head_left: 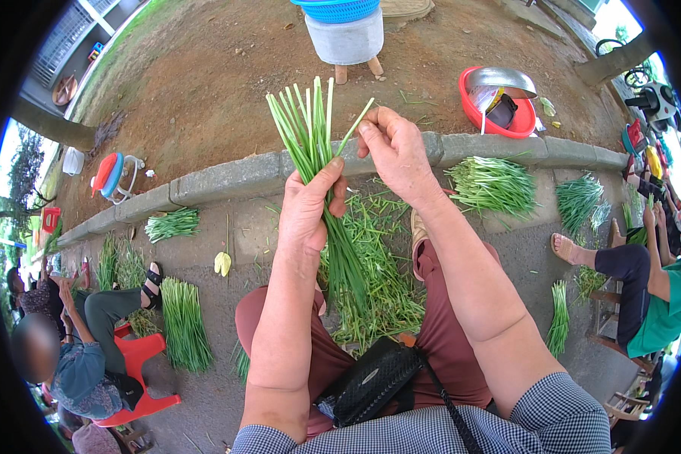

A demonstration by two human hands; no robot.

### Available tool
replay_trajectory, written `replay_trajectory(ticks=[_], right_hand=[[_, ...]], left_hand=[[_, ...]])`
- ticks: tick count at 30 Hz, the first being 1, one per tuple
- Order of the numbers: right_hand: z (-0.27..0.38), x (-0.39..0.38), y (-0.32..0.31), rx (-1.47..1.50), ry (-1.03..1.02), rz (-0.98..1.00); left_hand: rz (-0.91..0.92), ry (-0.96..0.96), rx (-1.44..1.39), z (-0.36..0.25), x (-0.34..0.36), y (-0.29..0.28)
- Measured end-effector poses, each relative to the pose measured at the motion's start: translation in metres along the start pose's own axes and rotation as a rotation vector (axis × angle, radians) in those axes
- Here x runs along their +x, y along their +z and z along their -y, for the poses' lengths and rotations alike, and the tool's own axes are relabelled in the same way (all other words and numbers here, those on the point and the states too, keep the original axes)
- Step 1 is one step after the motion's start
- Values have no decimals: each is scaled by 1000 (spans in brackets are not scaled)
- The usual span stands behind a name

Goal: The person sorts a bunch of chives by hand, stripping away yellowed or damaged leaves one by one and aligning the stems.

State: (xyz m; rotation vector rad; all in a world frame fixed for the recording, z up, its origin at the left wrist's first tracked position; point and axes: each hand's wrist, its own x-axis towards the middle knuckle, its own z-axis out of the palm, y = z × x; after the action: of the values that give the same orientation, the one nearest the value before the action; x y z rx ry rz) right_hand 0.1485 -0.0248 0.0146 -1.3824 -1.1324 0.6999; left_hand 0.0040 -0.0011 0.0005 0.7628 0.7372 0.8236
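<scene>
Nearest the camera, a black pouch [374,378] lay on the person's lap, against the maroon trousers [439,363]. Above it, the left hand [308,208] was clenched around a bunch of green stalks [314,151], gripping it about the middle so that the cut tips fanned upward and the longer ends hung down toward the knees. The right hand [396,147] was pinched on a single stalk [353,127] at the bunch's upper edge, thumb and fingers closed on it. The stalks looked light, thin and limp, likely to bend or bruise if squeezed hard; a loose fist round the middle seemed the safest hold, with single stems best taken near the tip. Under the hands a loose heap of greens [382,265] lay on the pavement between the feet. More trimmed bundles lay around: one bundle by the left [183,321], another on the curb [494,184], which ran across the view. Other people sat nearby on low seats, one on a red stool [140,371] at the left, one in a green top [662,318] at the right. Beyond the curb, on bare earth, stood a red basin [499,106] and a pale bucket [346,38].
</scene>
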Motion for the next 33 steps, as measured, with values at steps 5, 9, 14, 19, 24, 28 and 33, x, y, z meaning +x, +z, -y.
replay_trajectory(ticks=[5, 9, 14, 19, 24, 28, 33], right_hand=[[0, 2, -3, 22, -1, -72], [3, 4, -6, 76, 37, -147], [-9, 6, -3, 133, 44, -146], [-5, 5, -5, 468, 122, 81], [8, -1, -2, 503, 201, 192], [12, -2, -1, 637, 194, 251], [3, 2, -4, 578, 130, 239]], left_hand=[[11, -16, -1, -1, -1, -2], [33, -17, -8, -1, 0, -4], [46, -36, -59, -1, 0, -3], [91, -41, -47, -1, 0, -4], [177, -49, 62, -2, -3, 0], [220, -117, 27, -4, -5, 4], [236, -31, 149, -2, -9, 6]])
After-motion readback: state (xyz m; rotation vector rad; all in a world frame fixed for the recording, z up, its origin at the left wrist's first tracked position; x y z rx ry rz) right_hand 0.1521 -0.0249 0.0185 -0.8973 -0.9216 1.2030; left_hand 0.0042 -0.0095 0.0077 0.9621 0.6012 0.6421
